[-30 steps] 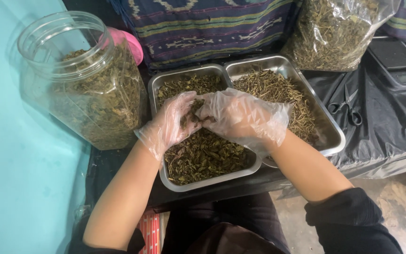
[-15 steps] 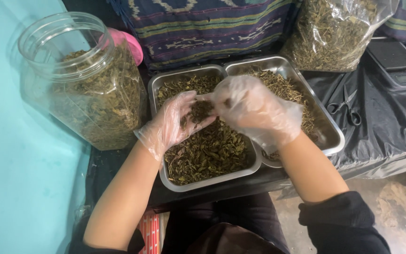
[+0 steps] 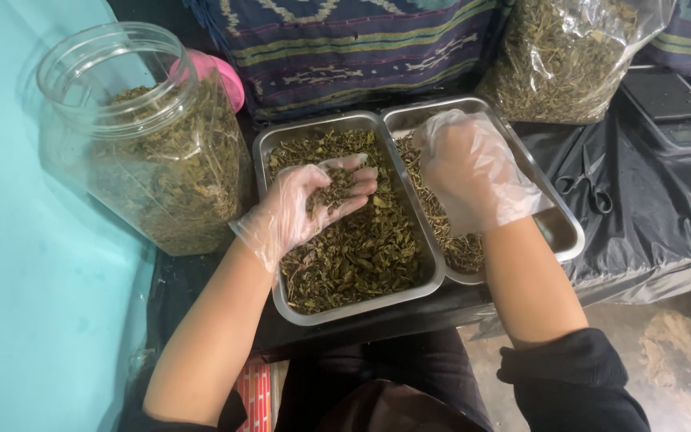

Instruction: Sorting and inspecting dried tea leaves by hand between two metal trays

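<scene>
The left hand (image 3: 313, 200), in a thin clear glove, is cupped palm-up over the left tray (image 3: 275, 296); a small heap of dried leaves (image 3: 333, 190) sits in the hollow of the palm, the fingers curled loosely around it rather than clamped, which keeps the crumbs from spilling while they lie open to view. The right hand (image 3: 473, 168), gloved the same way, hovers over the right tray (image 3: 565, 216); seen from the back, its fingers point down toward the twiggy stems (image 3: 445, 232) lying there; whether it pinches anything I cannot tell, since the fingertips are hidden by the hand itself. The two steel trays stand side by side, touching along their long rims, so leafy bits sit in one and stalks in the other; that split suggests why the hands work one over each. The leaves in the palm lie directly above the bed of leaves (image 3: 361, 256) filling the left tray, apart from the right hand. A clear plastic jar (image 3: 145, 144) of the same dried herb stands to the left on the table; a bulging clear bag (image 3: 569, 56) of it rests behind the trays; scissors (image 3: 589, 188) lie on black sheeting to the right, near a small scale (image 3: 673, 108).
</scene>
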